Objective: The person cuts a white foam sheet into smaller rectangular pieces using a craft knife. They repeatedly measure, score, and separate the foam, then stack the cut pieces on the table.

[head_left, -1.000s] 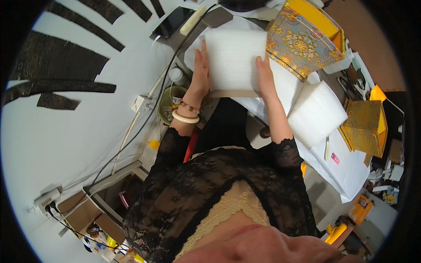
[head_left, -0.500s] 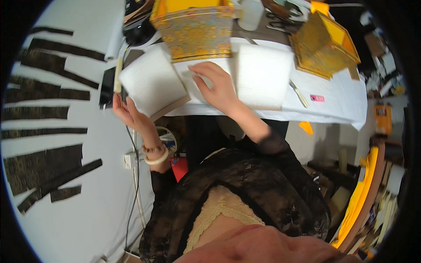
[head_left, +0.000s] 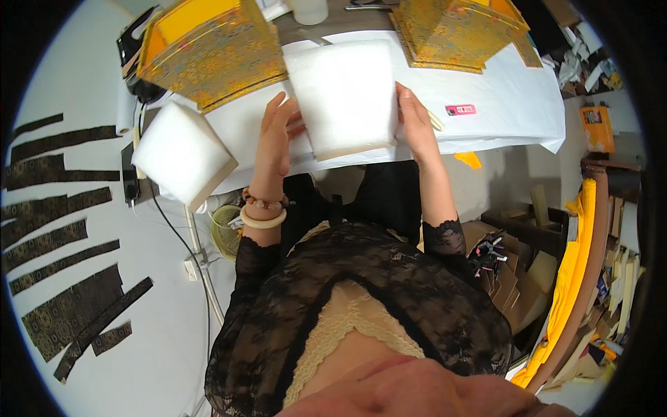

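A white padded block (head_left: pixel 344 97) with a pale beige lower edge stands on the white-covered table in front of me, between my two hands. My left hand (head_left: pixel 278 128) bears on its left side with bent fingers, the thumb side raised. Along its right side my right hand (head_left: pixel 417 125) lies with its fingers against the face. A second white padded block (head_left: pixel 180 149) rests tilted at the table's left edge, untouched. Behind the blocks stand a gold patterned box (head_left: pixel 215 55) with a yellow inside and a similar gold box (head_left: pixel 458 35). A pale-handled tool (head_left: pixel 435 121) is partly hidden by my right hand.
A small pink item (head_left: pixel 460 110) lies on the table (head_left: pixel 507 128) to the right. A whitish container (head_left: pixel 309 10) stands at the back. Dark fabric strips (head_left: pixel 69 142) hang on the white surface at left. A cable (head_left: pixel 184 236) runs down beside the table leg.
My view has shifted to the right. My left hand has left the left block and moved to the right block. My right hand has passed to that block's right side.
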`<state>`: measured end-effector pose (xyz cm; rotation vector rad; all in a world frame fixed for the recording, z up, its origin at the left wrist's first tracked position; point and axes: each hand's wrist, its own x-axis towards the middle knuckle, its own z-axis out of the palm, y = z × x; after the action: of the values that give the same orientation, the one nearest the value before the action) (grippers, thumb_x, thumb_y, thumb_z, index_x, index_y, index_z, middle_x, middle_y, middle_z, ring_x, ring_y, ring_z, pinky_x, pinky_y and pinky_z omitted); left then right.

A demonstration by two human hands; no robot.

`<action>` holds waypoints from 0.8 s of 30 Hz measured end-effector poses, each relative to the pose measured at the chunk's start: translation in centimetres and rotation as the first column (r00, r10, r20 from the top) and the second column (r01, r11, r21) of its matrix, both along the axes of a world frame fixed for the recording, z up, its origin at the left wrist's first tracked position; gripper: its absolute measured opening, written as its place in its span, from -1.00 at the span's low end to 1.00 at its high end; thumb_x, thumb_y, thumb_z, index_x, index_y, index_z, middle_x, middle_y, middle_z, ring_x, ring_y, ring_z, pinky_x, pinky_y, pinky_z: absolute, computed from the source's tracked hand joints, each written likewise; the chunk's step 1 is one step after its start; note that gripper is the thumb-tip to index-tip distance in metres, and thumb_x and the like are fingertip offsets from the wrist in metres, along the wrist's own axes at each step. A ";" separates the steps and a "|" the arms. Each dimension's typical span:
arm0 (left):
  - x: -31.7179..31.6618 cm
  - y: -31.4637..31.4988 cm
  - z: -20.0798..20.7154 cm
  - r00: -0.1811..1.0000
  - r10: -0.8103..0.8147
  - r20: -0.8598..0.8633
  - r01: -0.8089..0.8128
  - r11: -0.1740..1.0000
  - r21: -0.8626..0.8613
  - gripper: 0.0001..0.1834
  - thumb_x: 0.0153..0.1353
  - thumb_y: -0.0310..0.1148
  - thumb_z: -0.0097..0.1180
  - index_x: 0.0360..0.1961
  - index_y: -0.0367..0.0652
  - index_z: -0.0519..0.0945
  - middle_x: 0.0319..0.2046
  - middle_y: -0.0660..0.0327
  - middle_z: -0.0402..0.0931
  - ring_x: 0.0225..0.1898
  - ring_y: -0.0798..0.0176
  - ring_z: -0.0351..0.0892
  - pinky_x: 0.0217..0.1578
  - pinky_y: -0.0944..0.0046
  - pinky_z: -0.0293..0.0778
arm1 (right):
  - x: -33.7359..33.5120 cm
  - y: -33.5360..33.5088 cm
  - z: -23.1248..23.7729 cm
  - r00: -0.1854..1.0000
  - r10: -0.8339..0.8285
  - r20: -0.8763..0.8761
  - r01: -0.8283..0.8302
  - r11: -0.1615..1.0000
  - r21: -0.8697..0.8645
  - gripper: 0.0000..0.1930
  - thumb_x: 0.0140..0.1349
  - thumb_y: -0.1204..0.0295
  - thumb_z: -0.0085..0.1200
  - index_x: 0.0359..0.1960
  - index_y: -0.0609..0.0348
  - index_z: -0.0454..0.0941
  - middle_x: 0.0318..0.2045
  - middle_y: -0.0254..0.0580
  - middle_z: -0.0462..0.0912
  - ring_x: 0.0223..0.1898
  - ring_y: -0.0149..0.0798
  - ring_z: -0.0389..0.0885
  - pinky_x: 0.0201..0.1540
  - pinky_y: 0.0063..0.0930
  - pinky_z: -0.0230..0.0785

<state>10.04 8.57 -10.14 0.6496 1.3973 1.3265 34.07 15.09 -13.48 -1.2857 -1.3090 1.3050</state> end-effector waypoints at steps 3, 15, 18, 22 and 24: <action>0.7 1.1 1.2 0.999 -0.039 0.008 0.039 0.999 -0.019 -0.26 0.40 -0.07 0.15 0.43 -0.24 0.21 0.10 0.09 0.51 0.12 0.17 0.48 0.13 0.12 0.44 | 0.1 -0.1 1.0 0.995 0.007 -0.096 -0.016 0.995 -0.095 -0.32 0.56 -0.08 -0.25 0.34 0.35 0.40 0.24 0.03 0.53 0.28 -0.19 0.45 0.36 -0.37 0.21; -1.3 0.1 -2.2 0.971 -0.067 0.229 0.039 0.991 0.128 -0.33 0.52 0.00 -0.09 0.43 -0.25 0.17 0.29 -0.03 0.39 0.24 0.01 0.50 0.22 -0.01 0.50 | 1.1 -3.6 5.0 0.860 0.173 -0.480 -0.124 0.983 0.132 -0.58 0.60 0.23 -0.26 0.23 0.26 0.48 0.17 -0.15 0.57 0.14 -0.34 0.53 0.19 -0.41 0.41; -1.4 -0.6 -2.3 0.946 -0.049 0.319 0.014 0.994 0.111 -0.27 0.51 0.11 -0.13 0.43 -0.26 0.19 0.31 -0.04 0.37 0.29 0.00 0.44 0.26 -0.04 0.45 | 0.8 -4.0 5.5 0.869 0.216 -0.444 -0.111 0.962 0.250 -0.66 0.58 0.31 -0.17 0.12 0.29 0.55 0.12 -0.14 0.59 0.07 -0.33 0.57 0.15 -0.42 0.44; -2.2 -1.2 -2.8 0.969 -0.086 0.234 0.037 0.978 0.204 -0.27 0.48 0.01 0.01 0.44 -0.25 0.16 0.32 0.00 0.36 0.31 0.04 0.39 0.30 0.01 0.38 | -0.1 -3.4 7.1 0.956 0.141 -0.257 -0.011 0.893 0.450 -0.73 0.39 0.44 0.12 0.08 0.24 0.58 0.02 -0.20 0.56 -0.08 -0.37 0.57 0.02 -0.49 0.45; -2.1 -1.5 -2.5 0.986 -0.093 0.137 0.055 0.964 0.258 -0.26 0.45 -0.05 0.10 0.45 -0.24 0.15 0.32 0.02 0.35 0.31 0.08 0.38 0.30 0.05 0.37 | -0.3 -2.4 8.2 0.992 0.074 -0.105 0.006 0.791 0.612 -0.58 0.18 0.46 0.34 0.10 0.16 0.59 0.01 -0.23 0.52 -0.19 -0.41 0.51 -0.14 -0.53 0.42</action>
<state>7.94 7.09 -12.69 0.7491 1.0828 1.4765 33.74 12.64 -5.23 -0.7103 -1.5024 0.8461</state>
